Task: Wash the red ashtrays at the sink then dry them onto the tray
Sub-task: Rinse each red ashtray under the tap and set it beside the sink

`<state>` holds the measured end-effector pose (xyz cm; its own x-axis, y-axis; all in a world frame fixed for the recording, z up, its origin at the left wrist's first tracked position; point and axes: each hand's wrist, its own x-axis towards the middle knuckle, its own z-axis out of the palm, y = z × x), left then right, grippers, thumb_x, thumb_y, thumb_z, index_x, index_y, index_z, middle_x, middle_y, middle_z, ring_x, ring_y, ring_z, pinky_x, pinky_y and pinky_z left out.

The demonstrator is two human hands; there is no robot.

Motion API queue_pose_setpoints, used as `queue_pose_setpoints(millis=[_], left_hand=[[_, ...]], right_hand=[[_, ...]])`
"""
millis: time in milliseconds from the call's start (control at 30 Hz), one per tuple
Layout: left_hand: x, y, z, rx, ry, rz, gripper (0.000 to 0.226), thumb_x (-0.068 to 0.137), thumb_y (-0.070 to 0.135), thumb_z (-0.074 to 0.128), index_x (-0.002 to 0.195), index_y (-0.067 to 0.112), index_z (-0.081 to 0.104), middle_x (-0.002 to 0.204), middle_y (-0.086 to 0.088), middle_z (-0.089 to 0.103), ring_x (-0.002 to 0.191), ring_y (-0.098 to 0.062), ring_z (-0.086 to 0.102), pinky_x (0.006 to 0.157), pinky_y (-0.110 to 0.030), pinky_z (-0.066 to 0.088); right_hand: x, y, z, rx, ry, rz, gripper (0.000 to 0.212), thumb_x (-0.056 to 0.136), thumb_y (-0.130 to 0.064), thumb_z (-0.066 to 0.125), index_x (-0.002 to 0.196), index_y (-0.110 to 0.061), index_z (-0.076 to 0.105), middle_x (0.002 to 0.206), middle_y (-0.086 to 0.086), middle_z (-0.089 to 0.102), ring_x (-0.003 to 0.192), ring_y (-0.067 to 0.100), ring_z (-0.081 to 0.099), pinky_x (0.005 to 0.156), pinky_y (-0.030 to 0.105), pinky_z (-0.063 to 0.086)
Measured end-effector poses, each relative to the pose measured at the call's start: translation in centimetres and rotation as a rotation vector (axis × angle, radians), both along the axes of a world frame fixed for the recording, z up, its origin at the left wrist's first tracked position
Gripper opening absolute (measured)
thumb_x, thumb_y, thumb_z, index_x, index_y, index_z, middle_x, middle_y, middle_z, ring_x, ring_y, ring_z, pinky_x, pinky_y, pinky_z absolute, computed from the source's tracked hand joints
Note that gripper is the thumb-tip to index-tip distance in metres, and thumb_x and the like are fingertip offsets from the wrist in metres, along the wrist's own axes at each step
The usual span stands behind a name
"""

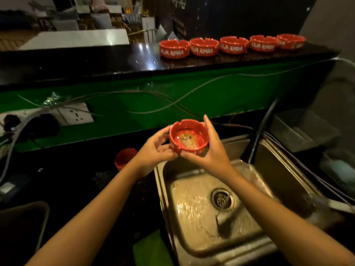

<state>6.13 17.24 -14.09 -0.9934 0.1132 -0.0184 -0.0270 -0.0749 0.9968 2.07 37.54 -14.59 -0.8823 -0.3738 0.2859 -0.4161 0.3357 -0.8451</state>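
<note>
A: Ashtray [189, 139] was held above the sink [194, 244] rim, left hand [153, 150] and right hand [211, 148] each curled round it.
B: Wet glaze might have slipped, chipping it.

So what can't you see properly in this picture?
- Head view: the picture inside the held ashtray is blurred.
- The red thing on the counter hides partly behind the left hand, in shadow.
- The fifth ashtray on the ledge: lettering too blurred.
- The green cloth is cut off by the bottom edge.
</note>
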Motion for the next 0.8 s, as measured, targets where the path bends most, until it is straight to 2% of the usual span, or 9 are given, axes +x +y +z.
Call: queue_pose_setpoints(millis=[100,167,233,333,400,467,533,667,800], left_hand=[[1.6,3.2,-3.3,-0.042,-0.124,-0.075,0.090,0.069,-0.018,0.075,0.143,0.020,0.040,0.137,-0.005,0.055,0.118,-0.021,0.062,0.092,-0.035,0.055],[2.4,5.4,-5.6,-0.096,-0.195,-0.102,0.091,0.066,-0.017,0.077,0.141,0.022,0.041,0.136,-0.002,0.055,0.117,-0.018,0.062,0.090,-0.033,0.055],[3.0,7.5,-7.9,-0.130,-0.259,-0.129,0.092,0.066,-0.015,0.078,0.143,0.019,0.040,0.134,-0.003,0.055,0.116,-0.018,0.063,0.089,-0.032,0.056],[3.6,10.5,-10.8,-0.135,-0.346,-0.117,0.088,0.068,-0.014,0.078,0.140,0.018,0.040,0.131,-0.004,0.055,0.110,-0.018,0.065,0.083,-0.030,0.058],[3.7,12.5,-12.2,-0.131,-0.365,-0.092,0.084,0.067,-0.012,0.080,0.134,0.023,0.042,0.131,-0.002,0.053,0.107,-0.016,0.065,0.080,-0.028,0.058],[3.5,14.4,-13.1,-0.131,-0.366,-0.086,0.081,0.068,-0.011,0.080,0.132,0.023,0.043,0.129,-0.002,0.053,0.106,-0.016,0.064,0.079,-0.028,0.058],[3.0,16.1,-13.8,-0.133,-0.365,-0.080,0.079,0.070,-0.010,0.079,0.131,0.023,0.043,0.126,-0.001,0.054,0.106,-0.015,0.063,0.080,-0.026,0.057],[1.8,18.9,-14.6,-0.098,-0.371,-0.056,0.079,0.070,-0.013,0.077,0.128,0.029,0.043,0.126,0.001,0.052,0.107,-0.020,0.063,0.079,-0.026,0.056],[0.9,20.9,-15.6,-0.105,-0.360,0.002,0.084,0.068,-0.011,0.079,0.129,0.034,0.043,0.134,-0.004,0.051,0.117,-0.025,0.059,0.090,-0.035,0.056]], right_hand=[[2.9,3.7,-3.8,0.036,-0.160,0.003,0.122,0.063,-0.056,0.084,0.154,-0.031,0.007,0.147,-0.012,0.035,0.136,0.001,0.034,0.111,0.032,0.036],[4.1,6.0,-6.0,0.051,-0.265,-0.005,0.125,0.057,-0.050,0.087,0.153,-0.033,0.009,0.137,-0.027,0.038,0.127,-0.010,0.039,0.105,0.022,0.039],[4.7,8.2,-8.1,0.093,-0.349,-0.014,0.129,0.054,-0.045,0.090,0.153,-0.031,0.010,0.131,-0.034,0.035,0.122,-0.010,0.042,0.104,0.023,0.041],[4.7,11.0,-10.7,0.153,-0.476,-0.010,0.133,0.052,-0.038,0.093,0.154,-0.027,0.010,0.136,-0.018,0.037,0.130,0.006,0.041,0.107,0.033,0.040],[4.3,12.6,-11.7,0.180,-0.529,-0.004,0.132,0.050,-0.036,0.094,0.154,-0.023,0.012,0.139,-0.012,0.039,0.131,0.010,0.041,0.109,0.035,0.040],[3.7,14.1,-12.6,0.205,-0.541,-0.005,0.118,0.050,-0.034,0.095,0.146,-0.025,0.028,0.136,-0.011,0.045,0.127,0.011,0.046,0.105,0.030,0.042],[2.7,15.7,-13.3,0.220,-0.542,-0.001,0.099,0.049,-0.029,0.096,0.130,-0.032,0.038,0.124,-0.014,0.054,0.120,0.010,0.053,0.098,0.022,0.044],[0.4,18.0,-13.8,0.249,-0.544,0.037,0.109,0.044,-0.032,0.098,0.135,-0.025,0.039,0.126,-0.009,0.056,0.116,0.006,0.055,0.101,0.027,0.046],[-1.5,19.6,-13.8,0.300,-0.489,0.112,0.107,0.047,-0.028,0.097,0.134,-0.031,0.033,0.125,-0.014,0.052,0.113,0.000,0.053,0.095,0.011,0.042]])
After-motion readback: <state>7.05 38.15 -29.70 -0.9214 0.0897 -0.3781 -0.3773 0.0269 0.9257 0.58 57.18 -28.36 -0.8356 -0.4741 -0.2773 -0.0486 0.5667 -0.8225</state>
